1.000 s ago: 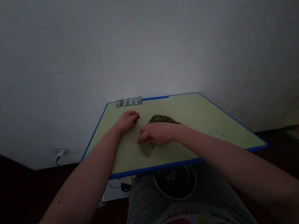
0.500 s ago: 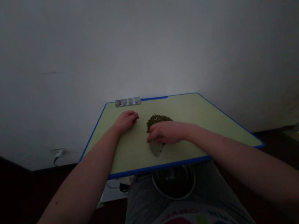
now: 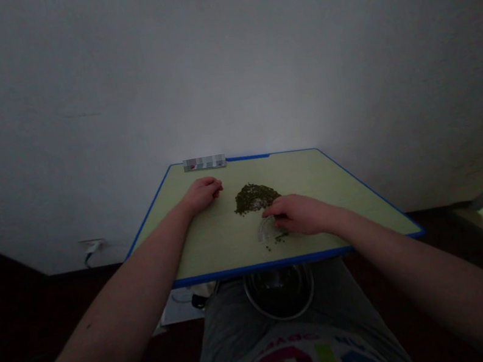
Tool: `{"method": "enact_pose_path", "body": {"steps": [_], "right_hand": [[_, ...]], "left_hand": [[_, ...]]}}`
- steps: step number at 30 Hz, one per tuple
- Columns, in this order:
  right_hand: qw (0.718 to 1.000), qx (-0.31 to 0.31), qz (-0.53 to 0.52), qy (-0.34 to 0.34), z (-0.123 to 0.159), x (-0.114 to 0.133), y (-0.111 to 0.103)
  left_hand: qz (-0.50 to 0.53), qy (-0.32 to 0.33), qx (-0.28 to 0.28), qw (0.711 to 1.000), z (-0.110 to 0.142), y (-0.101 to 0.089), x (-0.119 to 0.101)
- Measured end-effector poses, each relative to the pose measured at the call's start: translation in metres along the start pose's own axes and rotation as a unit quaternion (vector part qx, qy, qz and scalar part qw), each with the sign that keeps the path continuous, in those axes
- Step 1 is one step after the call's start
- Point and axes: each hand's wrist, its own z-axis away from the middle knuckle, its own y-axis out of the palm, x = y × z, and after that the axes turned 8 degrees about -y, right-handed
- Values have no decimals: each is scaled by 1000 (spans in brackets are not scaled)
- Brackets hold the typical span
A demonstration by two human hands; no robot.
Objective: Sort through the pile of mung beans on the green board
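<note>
A pile of small green beans [image 3: 253, 194], which look like mung beans, lies on the pale board-like table [image 3: 214, 241]. My right hand [image 3: 300, 213] pinches a clear, curved, marked plastic piece, apparently a protractor [image 3: 267, 228], low over the table just in front of the pile. A few loose beans [image 3: 274, 241] lie beside it near the front edge. Left of the pile, my left hand [image 3: 203, 193] rests on the table in a loose fist, apart from the beans, with nothing seen in it.
A metal bowl [image 3: 284, 316] sits between my thighs, below the table's blue front edge. At the back left edge lies a blurred-out flat strip [image 3: 204, 163]. The wall [image 3: 222, 67] rises right behind the table. A plug with a cord [image 3: 93, 248] is at the left.
My right hand has moved right and slightly toward me with the protractor, uncovering more of the pile. A few loose beans now show near the front edge. My left hand stays in place.
</note>
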Motion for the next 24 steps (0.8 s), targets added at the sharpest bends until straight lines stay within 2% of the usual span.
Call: {"method": "enact_pose_path", "body": {"steps": [7, 17, 24], "right_hand": [[992, -17, -55, 115, 28, 0, 8], [975, -50, -114, 182, 54, 5, 15], [960, -63, -158, 224, 82, -8, 23]], "left_hand": [[6, 0, 3, 1000, 0, 0, 1], [-7, -9, 0, 1000, 0, 0, -1], [3, -4, 4, 1000, 0, 1, 0]]}}
